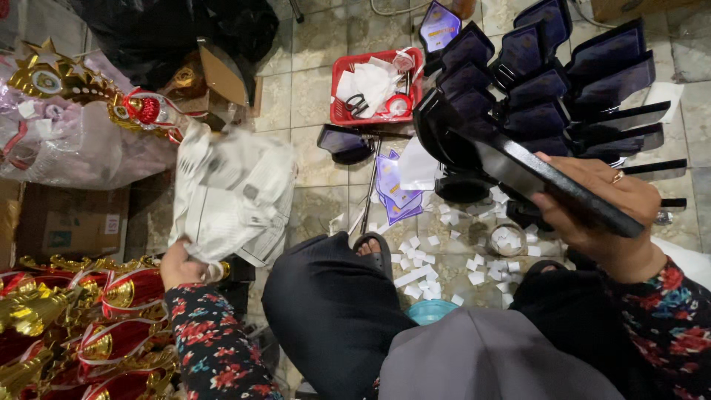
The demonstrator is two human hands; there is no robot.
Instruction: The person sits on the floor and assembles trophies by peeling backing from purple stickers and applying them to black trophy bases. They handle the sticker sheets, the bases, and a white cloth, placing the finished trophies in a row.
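My right hand (603,215) grips a flat black plaque (511,159) by its lower end and holds it tilted above the floor, its rounded top pointing to the upper left. My left hand (181,263) clutches a crumpled sheet of newspaper (233,189), which is blurred and spreads upward over the tiles. Both arms wear dark floral sleeves. My knees in dark cloth and one sandalled foot (370,248) show between the hands.
Several black plaques with purple faces (563,81) stand in rows at the upper right. A red basket (342,74) holds scissors, tape and paper. White paper scraps (426,270) litter the tiles. Gold and red trophies (81,326) crowd the lower left, beside a cardboard box (70,222).
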